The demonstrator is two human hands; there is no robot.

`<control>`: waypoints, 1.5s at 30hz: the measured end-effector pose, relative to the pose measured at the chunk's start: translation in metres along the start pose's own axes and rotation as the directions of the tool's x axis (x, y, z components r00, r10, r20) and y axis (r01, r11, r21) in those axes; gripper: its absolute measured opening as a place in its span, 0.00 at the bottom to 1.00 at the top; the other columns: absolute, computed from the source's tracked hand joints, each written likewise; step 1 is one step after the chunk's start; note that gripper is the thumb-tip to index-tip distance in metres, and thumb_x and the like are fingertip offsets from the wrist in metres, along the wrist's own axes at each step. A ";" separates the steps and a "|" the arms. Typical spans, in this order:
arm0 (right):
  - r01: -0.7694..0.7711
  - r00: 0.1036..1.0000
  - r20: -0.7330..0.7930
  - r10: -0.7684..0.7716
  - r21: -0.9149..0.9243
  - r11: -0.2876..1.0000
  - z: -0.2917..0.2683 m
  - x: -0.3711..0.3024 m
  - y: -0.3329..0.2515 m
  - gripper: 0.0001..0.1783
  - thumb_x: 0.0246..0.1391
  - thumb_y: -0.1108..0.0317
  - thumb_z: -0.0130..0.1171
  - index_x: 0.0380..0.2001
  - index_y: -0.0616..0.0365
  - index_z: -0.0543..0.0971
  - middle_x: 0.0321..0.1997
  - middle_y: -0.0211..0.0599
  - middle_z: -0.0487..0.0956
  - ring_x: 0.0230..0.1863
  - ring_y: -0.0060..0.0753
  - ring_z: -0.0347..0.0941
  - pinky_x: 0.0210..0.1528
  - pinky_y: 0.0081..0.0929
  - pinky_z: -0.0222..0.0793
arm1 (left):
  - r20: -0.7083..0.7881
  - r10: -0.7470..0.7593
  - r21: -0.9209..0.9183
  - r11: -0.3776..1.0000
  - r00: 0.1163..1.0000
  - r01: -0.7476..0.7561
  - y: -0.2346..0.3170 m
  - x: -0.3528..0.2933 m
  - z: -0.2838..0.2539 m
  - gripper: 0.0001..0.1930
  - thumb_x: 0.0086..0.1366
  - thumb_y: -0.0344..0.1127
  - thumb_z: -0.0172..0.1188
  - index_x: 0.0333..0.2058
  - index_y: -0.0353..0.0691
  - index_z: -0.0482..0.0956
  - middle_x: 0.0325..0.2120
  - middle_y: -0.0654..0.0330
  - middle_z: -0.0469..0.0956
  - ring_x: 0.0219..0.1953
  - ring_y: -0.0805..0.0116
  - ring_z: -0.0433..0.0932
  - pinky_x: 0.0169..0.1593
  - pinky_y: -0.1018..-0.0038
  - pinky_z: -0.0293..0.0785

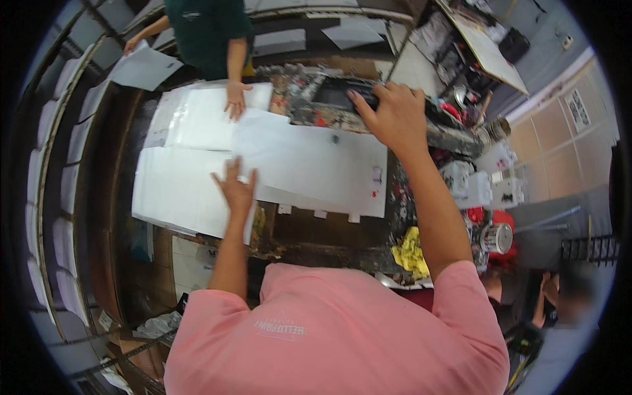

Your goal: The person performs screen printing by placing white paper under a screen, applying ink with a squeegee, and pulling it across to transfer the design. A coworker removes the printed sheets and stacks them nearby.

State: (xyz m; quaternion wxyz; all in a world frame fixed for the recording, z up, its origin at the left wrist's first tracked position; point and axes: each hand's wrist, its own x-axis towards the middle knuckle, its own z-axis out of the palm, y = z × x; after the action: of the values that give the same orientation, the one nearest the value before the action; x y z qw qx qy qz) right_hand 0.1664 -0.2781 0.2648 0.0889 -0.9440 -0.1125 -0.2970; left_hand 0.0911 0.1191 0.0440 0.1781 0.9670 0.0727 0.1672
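Note:
My left hand (236,189) hovers over or lightly touches the white sheets, its fingers spread and slightly blurred. Beneath it are the near stack of white sheets (178,187) and the left edge of a large white sheet (309,158) with small dark and red marks at its right. Up at the right, my right hand (396,117) curves over the right end of a dark, paint-stained piece (342,93) at the table's far side. Its thumb and fingers bend around a dark part that I cannot make out.
Across the table a person in a dark green shirt (207,33) holds a sheet (146,66) in one hand, with the other hand (237,99) over the stack. Racks of sheets (69,178) stand left. A yellow cloth (411,253) and white containers (477,189) are at right.

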 end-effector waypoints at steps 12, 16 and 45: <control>-0.005 1.000 0.019 0.005 0.007 1.000 -0.001 0.043 0.017 0.33 0.63 0.32 0.59 0.42 0.51 0.92 0.33 0.40 0.87 0.39 0.42 0.83 0.46 0.44 0.61 | 0.408 0.598 -0.259 0.801 0.690 -0.540 0.138 -0.113 0.122 0.31 0.78 0.51 0.55 0.74 0.47 0.68 0.79 0.49 0.58 0.82 0.39 0.48 0.79 0.30 0.36; 0.010 1.000 -0.027 -0.010 0.002 1.000 0.003 0.041 0.020 0.35 0.62 0.30 0.58 0.42 0.54 0.91 0.35 0.41 0.88 0.39 0.43 0.83 0.46 0.45 0.62 | 0.457 0.560 -0.252 0.827 0.691 -0.502 0.132 -0.119 0.129 0.32 0.80 0.56 0.50 0.77 0.51 0.65 0.80 0.49 0.54 0.83 0.43 0.44 0.79 0.32 0.29; -0.094 0.867 0.494 0.072 0.020 0.995 0.318 0.004 0.129 0.26 0.57 0.71 0.64 0.60 0.46 0.82 0.55 0.36 0.86 0.61 0.43 0.79 0.66 0.57 0.61 | 0.953 0.057 -0.277 -0.226 0.297 0.934 0.091 -0.109 0.039 0.44 0.80 0.71 0.37 0.73 0.34 0.57 0.62 0.45 0.75 0.65 0.52 0.77 0.72 0.52 0.71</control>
State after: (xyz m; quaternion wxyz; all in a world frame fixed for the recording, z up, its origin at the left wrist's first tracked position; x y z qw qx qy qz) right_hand 0.3756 -0.3268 -0.0027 0.0907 -0.9903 -0.0971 -0.0401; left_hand 0.0102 0.0003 0.0112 0.8099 0.3892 0.2945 -0.3256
